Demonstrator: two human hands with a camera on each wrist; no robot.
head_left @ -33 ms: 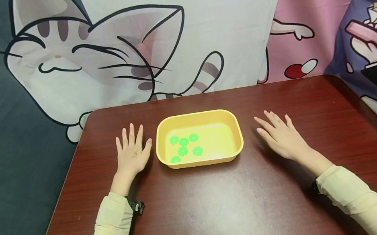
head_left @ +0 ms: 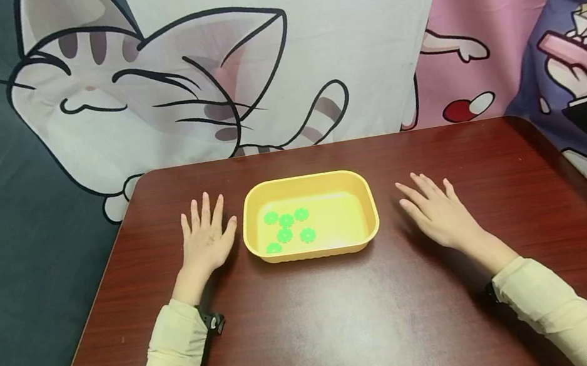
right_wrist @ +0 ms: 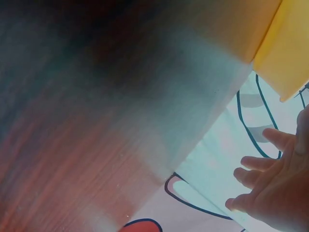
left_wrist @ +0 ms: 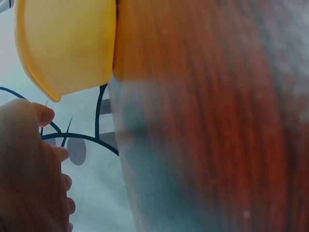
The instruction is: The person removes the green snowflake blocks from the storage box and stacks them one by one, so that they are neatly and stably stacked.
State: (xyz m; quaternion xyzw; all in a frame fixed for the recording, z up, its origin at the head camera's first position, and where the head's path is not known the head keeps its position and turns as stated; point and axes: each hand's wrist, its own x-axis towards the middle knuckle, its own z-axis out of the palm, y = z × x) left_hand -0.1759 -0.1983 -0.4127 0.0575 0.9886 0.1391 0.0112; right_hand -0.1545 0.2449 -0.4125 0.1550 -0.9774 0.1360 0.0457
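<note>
A yellow rectangular tub (head_left: 315, 253) stands on the table between my two hands. Several small green scalloped discs (head_left: 307, 235) lie on its floor, mostly towards the left side. My left hand (head_left: 205, 245) is just left of the tub, apart from it, fingers straight and spread, holding nothing. On the other side, my right hand (head_left: 442, 214) is a little farther from the tub, with loosely extended fingers and nothing in them. Both wrist views show the tub's outer wall (left_wrist: 67, 48) beyond the fingers; the discs are hidden there.
The dark red-brown wooden table (head_left: 316, 331) has a glossy glare spot in front of the tub. Behind its far edge hangs a cloth (head_left: 360, 21) printed with cartoon figures. Each forearm wears a pale sleeve (head_left: 169, 360) with a dark wrist device (head_left: 214, 322) at the cuff.
</note>
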